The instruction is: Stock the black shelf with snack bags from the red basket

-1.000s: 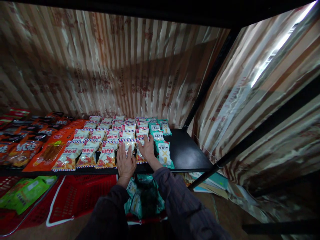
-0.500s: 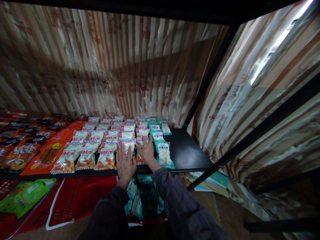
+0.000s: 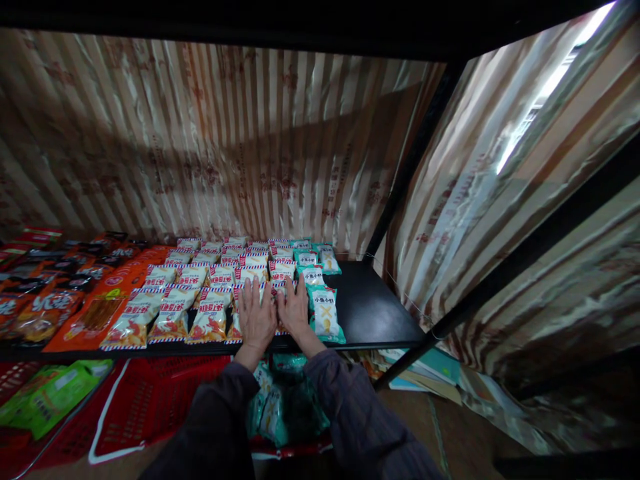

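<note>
My left hand (image 3: 257, 319) lies palm down over the front row of white snack bags (image 3: 210, 315), its fingers stretched out and pointing to the back of the shelf. Close on its right, my right hand (image 3: 294, 310) rests with fingers extended on another white bag at the front edge. The bags under both palms are mostly hidden. Just right of my right hand stands a teal snack bag (image 3: 326, 313), with more teal bags behind it.
Orange packets (image 3: 103, 300) and dark orange bags (image 3: 47, 308) fill the shelf's left. A black post (image 3: 415, 150) rises at the right. Below the shelf (image 3: 377, 307) are red baskets (image 3: 165, 393) with green and teal bags. A striped curtain (image 3: 280, 140) hangs behind.
My left hand has shifted slightly right, covering more of the bag under it. My right hand has straightened beside it. The view has moved slightly.
</note>
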The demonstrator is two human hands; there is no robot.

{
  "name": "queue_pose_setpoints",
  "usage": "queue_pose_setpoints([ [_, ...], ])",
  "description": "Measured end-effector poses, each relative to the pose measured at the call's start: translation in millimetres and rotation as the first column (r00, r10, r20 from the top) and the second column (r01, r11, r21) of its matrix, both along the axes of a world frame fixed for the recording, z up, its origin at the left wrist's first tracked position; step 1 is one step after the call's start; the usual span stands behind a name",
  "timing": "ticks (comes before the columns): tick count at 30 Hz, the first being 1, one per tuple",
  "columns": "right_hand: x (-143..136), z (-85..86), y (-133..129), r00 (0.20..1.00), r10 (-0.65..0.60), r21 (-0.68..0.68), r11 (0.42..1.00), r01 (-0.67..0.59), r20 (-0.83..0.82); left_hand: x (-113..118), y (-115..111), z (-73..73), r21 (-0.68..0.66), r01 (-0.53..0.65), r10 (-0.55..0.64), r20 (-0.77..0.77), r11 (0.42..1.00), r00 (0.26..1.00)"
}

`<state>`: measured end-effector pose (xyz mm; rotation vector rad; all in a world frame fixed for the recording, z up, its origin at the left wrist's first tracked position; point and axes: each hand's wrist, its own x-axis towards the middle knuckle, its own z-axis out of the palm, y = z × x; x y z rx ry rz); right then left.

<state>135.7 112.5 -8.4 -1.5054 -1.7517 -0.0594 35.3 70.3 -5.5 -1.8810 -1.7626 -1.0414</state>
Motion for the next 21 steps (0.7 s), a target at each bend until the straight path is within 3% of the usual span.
queue_pose_setpoints([
  [4, 2.0, -5.1, -6.7, 0.999, 0.047, -0.019, 0.999, -0.047, 0.024, -1.9, 20.1, 8.3, -0.089, 0.052, -0.059, -0.08, 0.995, 0.995],
  [9, -2.3, -9.4, -6.5, 0.999, 0.032, -0.087, 0.996, -0.032, -0.002, -0.3, 30.5, 3.2, -0.172, 0.045, -0.067, -0.124, 0.984, 0.99],
  [15, 0.5, -17.1, -1.8, 0.998, 0.061, -0.061, 0.996, -0.062, -0.01, 2.2, 34.5, -3.7, -0.169, 0.016, -0.041, -0.144, 0.986, 0.989],
  [21, 1.8, -17.1, -1.4, 0.998, 0.065, -0.053, 0.996, -0.066, -0.019, 2.1, 32.2, -0.7, -0.148, 0.039, -0.058, -0.124, 0.988, 0.991],
])
